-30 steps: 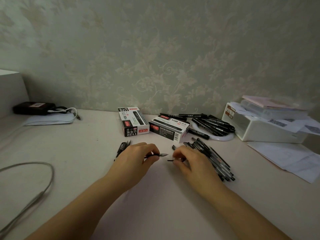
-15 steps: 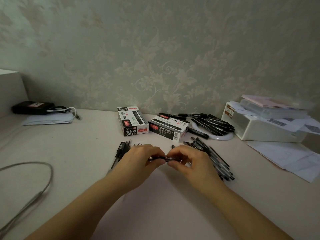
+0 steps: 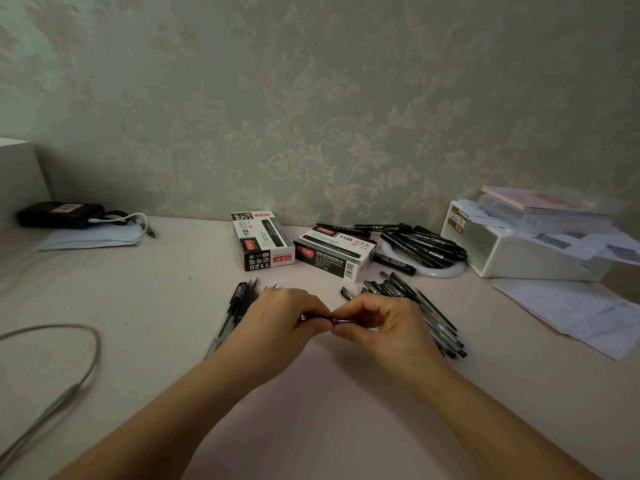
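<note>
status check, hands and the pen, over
Left hand and right hand both pinch one pen, level between them. Small pen bunch to the left, pen pile to the right, neither blocking.

We count one pen [image 3: 343,320] between two hands, the left hand [image 3: 277,323] and the right hand [image 3: 384,329]; two marker boxes mid-frame, the left box [image 3: 264,244] and the right box [image 3: 334,252]; one white bin [image 3: 526,254] at right; one cable [image 3: 65,396] lower left; three heaps beyond counting: pen bunch [image 3: 242,296], pen pile [image 3: 436,317], marker heap [image 3: 422,242].

Slim dark pen [image 3: 334,320], horizontal, above table
</note>
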`<action>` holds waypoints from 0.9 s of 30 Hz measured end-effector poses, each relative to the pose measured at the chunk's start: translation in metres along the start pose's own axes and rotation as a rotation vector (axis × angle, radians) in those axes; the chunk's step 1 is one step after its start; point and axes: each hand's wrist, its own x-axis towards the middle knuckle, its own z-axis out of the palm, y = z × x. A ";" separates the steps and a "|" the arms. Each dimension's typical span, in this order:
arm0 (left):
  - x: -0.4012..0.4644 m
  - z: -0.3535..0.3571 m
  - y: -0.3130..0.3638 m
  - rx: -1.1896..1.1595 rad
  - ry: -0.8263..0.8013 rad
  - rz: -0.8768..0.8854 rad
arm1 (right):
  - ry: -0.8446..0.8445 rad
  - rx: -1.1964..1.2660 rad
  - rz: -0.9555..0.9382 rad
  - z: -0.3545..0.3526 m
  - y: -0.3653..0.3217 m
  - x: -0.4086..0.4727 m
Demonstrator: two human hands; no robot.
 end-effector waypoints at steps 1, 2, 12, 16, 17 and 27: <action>0.000 0.000 0.000 -0.001 0.002 -0.004 | 0.001 -0.005 0.000 0.000 0.000 0.000; 0.000 0.001 0.000 -0.007 0.003 -0.009 | 0.005 -0.009 0.000 0.000 0.000 0.001; 0.003 -0.011 -0.024 0.095 0.389 -0.252 | 0.149 -0.306 -0.068 0.003 0.004 0.007; 0.001 -0.034 -0.060 0.227 0.430 -0.540 | 0.203 -0.457 -0.094 -0.001 0.010 0.005; -0.001 -0.035 -0.068 0.245 0.392 -0.605 | 0.231 -0.505 -0.109 -0.002 0.011 0.005; -0.006 -0.028 -0.088 0.340 0.206 -0.695 | 0.229 -0.839 0.059 -0.008 0.014 0.004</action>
